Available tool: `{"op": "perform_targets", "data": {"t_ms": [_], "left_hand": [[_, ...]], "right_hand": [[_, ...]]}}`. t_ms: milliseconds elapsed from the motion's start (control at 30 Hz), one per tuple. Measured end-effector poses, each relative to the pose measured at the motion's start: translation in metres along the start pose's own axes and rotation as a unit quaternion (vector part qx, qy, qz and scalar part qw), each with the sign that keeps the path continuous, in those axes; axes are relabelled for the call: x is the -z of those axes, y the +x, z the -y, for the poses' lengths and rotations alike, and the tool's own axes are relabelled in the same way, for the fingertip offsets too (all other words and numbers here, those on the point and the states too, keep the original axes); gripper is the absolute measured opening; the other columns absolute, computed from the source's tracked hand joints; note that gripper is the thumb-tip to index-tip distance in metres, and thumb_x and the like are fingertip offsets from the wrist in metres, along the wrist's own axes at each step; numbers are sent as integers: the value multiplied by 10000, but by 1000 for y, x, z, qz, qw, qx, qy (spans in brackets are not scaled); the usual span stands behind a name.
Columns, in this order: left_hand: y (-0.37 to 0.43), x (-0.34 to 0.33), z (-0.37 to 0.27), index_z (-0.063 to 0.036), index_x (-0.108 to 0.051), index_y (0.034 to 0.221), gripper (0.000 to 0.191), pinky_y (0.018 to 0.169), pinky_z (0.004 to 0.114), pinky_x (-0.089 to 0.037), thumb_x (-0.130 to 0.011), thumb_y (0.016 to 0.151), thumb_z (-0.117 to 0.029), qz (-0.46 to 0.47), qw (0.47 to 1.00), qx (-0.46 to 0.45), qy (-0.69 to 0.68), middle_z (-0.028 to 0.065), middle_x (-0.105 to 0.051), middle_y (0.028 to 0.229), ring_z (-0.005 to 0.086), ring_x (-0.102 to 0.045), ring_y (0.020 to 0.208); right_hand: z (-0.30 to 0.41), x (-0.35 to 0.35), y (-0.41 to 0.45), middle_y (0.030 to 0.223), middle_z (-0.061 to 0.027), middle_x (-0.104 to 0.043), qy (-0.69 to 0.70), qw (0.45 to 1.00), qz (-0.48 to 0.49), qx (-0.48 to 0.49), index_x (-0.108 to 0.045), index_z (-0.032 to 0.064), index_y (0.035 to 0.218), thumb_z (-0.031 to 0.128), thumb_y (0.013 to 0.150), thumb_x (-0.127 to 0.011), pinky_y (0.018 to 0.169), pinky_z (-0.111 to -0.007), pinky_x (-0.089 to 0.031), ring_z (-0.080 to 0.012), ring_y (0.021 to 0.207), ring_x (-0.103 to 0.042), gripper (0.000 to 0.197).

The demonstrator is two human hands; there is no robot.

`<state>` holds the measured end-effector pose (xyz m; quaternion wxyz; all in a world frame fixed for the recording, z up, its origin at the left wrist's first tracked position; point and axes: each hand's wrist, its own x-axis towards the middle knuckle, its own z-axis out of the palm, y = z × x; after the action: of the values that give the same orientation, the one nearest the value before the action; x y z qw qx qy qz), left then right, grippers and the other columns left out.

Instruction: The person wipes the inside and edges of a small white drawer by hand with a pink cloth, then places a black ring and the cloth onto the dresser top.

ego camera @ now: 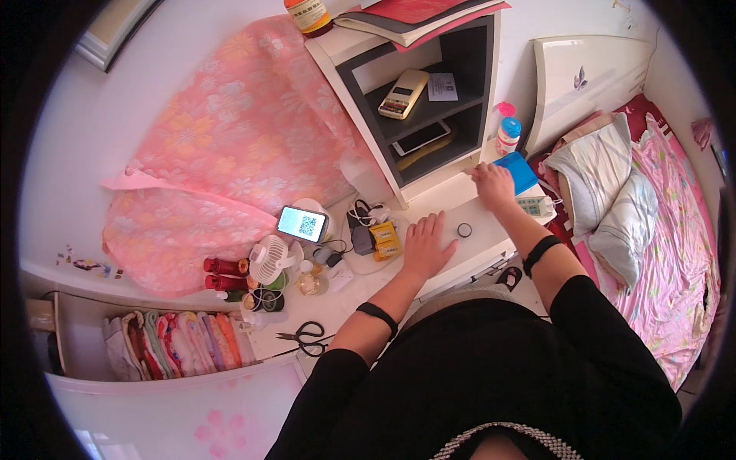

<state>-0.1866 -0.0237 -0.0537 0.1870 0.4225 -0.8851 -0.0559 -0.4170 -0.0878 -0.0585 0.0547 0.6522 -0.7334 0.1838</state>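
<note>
My left hand (426, 244) lies with its fingers spread on the white desktop (483, 233), to the right of two yellow packets (385, 240). A small dark ring-shaped item (464, 230) sits on the desk between my hands. My right hand (493, 185) is over the desk beside a blue plastic case (517, 172), fingers bent towards the base of the shelf unit; whether something small is between its fingertips cannot be told. Behind the case stands a white bottle with a blue cap (509, 137). A power strip (535, 206) lies near my right wrist.
Black-handled scissors (310, 339), a small white fan (270, 260), several bottles (227, 275) and a lit smartphone (303, 224) are on the left. The shelf unit (402, 198) holds a yellowish device (404, 94) and a white phone (422, 138). A bed with pillows (598, 172) adjoins the desk's right side.
</note>
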Motion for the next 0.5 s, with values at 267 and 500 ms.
{"op": "perform_targets", "data": {"t_ms": [267,500], "left_hand": [[0,0,1,-26,-417,1365,700,961,421,-351,-582,841,-461,9,1000,8,-5,136,-505,1259,286,-479,1159],[1,2,1,-13,-422,1357,692,950,417,-354,-590,840,-442,10,1000,6,-7,142,-512,1252,286,-489,1140]], "right_hand": [[-10,8,-27,984,-127,-609,63,994,-83,38,-590,56,1050,261,916,-552,875,-423,-448,-316,996,-574,248],[-2,39,-77,1169,-152,-586,37,997,-57,24,-566,22,1142,235,930,-533,990,-424,-401,-330,1177,-515,302]]}}
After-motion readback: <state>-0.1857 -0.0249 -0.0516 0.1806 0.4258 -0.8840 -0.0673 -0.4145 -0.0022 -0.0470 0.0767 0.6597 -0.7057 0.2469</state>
